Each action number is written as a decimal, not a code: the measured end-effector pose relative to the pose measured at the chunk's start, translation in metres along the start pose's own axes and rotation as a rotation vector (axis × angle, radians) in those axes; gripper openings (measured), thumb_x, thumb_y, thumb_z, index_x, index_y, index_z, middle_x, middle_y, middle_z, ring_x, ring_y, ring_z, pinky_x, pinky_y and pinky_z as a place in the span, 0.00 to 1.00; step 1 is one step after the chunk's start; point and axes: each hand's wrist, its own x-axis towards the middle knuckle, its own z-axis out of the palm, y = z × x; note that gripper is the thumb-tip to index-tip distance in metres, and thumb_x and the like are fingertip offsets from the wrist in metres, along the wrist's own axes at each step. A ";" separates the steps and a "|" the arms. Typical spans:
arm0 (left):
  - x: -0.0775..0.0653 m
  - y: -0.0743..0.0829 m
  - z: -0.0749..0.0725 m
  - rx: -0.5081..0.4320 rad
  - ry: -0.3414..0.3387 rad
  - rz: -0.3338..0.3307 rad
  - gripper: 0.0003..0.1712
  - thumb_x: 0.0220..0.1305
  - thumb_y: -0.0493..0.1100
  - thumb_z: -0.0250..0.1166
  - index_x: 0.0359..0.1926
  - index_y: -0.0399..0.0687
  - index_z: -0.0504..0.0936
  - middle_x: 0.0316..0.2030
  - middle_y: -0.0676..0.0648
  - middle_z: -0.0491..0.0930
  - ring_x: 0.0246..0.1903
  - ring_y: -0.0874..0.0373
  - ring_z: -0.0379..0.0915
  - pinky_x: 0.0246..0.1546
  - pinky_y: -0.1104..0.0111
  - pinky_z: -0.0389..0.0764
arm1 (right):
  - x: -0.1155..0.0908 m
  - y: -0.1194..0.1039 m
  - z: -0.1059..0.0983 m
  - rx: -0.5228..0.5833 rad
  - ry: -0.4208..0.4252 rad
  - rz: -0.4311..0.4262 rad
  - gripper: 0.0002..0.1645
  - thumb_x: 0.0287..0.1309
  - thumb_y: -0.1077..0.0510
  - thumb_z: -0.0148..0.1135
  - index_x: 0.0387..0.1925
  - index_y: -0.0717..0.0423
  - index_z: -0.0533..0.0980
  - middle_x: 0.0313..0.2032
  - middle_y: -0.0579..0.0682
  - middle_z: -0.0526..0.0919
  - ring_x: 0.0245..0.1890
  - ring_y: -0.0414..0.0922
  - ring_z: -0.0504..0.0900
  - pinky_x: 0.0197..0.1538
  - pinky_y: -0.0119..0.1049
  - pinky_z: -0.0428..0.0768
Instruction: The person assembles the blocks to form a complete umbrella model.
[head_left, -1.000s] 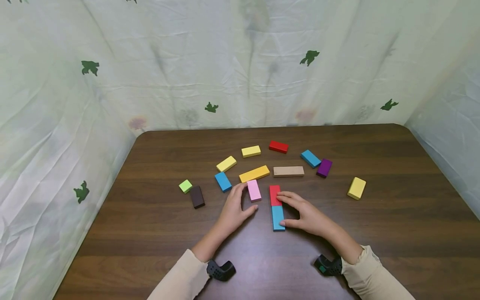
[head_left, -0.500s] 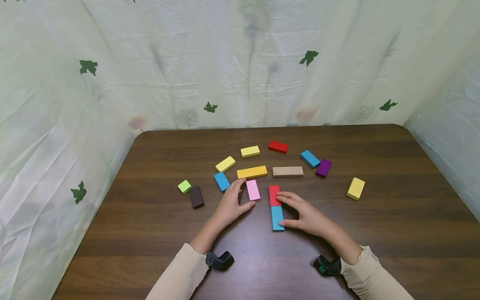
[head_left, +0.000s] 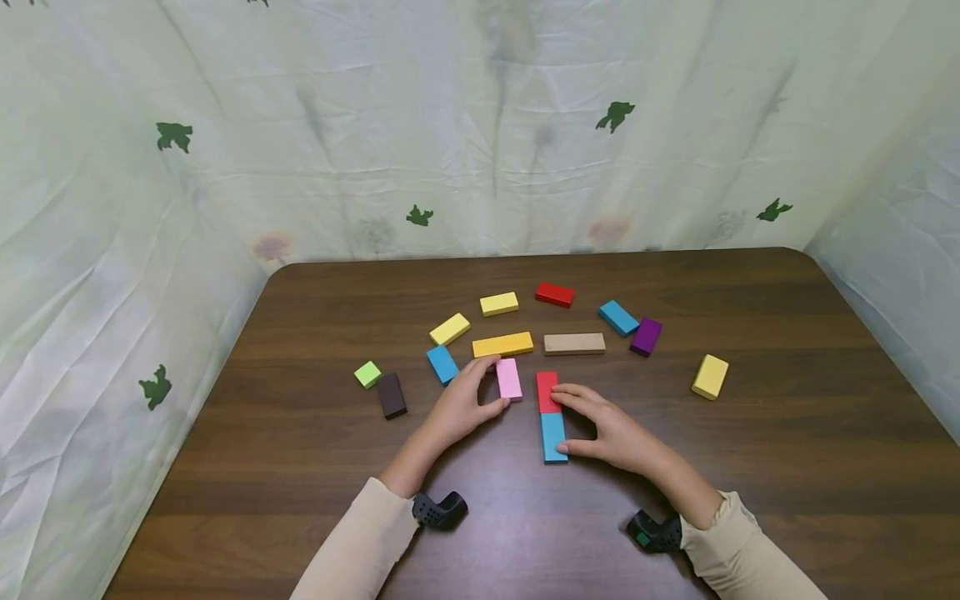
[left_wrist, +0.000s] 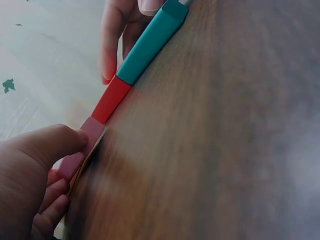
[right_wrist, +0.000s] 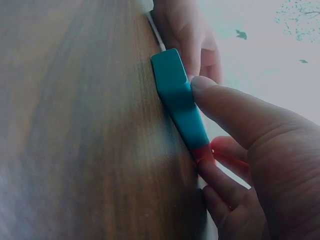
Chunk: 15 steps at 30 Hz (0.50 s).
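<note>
My left hand [head_left: 461, 404] pinches the pink block [head_left: 509, 379] between thumb and fingers at its two ends; the block lies flat on the table. To its right, a red block [head_left: 547, 392] and a light blue block [head_left: 552, 437] lie end to end in a straight line. My right hand [head_left: 618, 429] rests against their right side, fingertips on the red block and thumb at the near end of the blue one. In the left wrist view the thumb [left_wrist: 67, 140] lies along the pink block. An orange block [head_left: 502, 344] sits just beyond the left fingertips.
Around the hands lie a beige block [head_left: 573, 343], a dark brown block [head_left: 392, 396], a small green block [head_left: 367, 374], a purple block [head_left: 647, 337] and several yellow, blue and red ones. White curtain [head_left: 480, 150] surrounds the brown table [head_left: 262, 467].
The orange block has turned slightly and now lies more level. My left fingers have moved from beside it onto the pink block, which has shifted slightly right. My right hand has stayed put.
</note>
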 end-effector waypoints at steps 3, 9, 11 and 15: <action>0.003 0.002 0.001 -0.009 -0.004 0.007 0.35 0.54 0.44 0.66 0.60 0.37 0.64 0.55 0.43 0.68 0.56 0.53 0.62 0.56 0.61 0.62 | 0.000 0.000 0.000 0.003 -0.001 0.002 0.43 0.48 0.39 0.63 0.62 0.54 0.63 0.62 0.49 0.60 0.60 0.48 0.60 0.57 0.48 0.63; 0.010 0.005 0.002 -0.012 -0.027 0.016 0.34 0.55 0.45 0.65 0.60 0.37 0.64 0.56 0.42 0.67 0.57 0.52 0.61 0.56 0.61 0.62 | 0.000 0.000 0.000 0.001 -0.002 0.003 0.43 0.48 0.39 0.63 0.62 0.53 0.63 0.62 0.49 0.60 0.60 0.48 0.60 0.57 0.48 0.63; 0.012 0.005 0.003 -0.014 -0.030 0.018 0.33 0.55 0.44 0.65 0.60 0.37 0.64 0.56 0.42 0.67 0.57 0.52 0.61 0.56 0.61 0.61 | 0.000 0.000 0.000 0.000 -0.002 0.003 0.43 0.48 0.40 0.63 0.62 0.53 0.63 0.62 0.49 0.60 0.60 0.48 0.60 0.57 0.48 0.63; 0.018 0.004 0.004 -0.019 -0.028 0.017 0.34 0.56 0.44 0.64 0.60 0.37 0.63 0.57 0.42 0.66 0.58 0.53 0.60 0.57 0.62 0.60 | 0.000 -0.001 0.000 0.001 0.000 0.002 0.42 0.48 0.41 0.64 0.62 0.54 0.63 0.62 0.50 0.60 0.60 0.48 0.60 0.57 0.48 0.63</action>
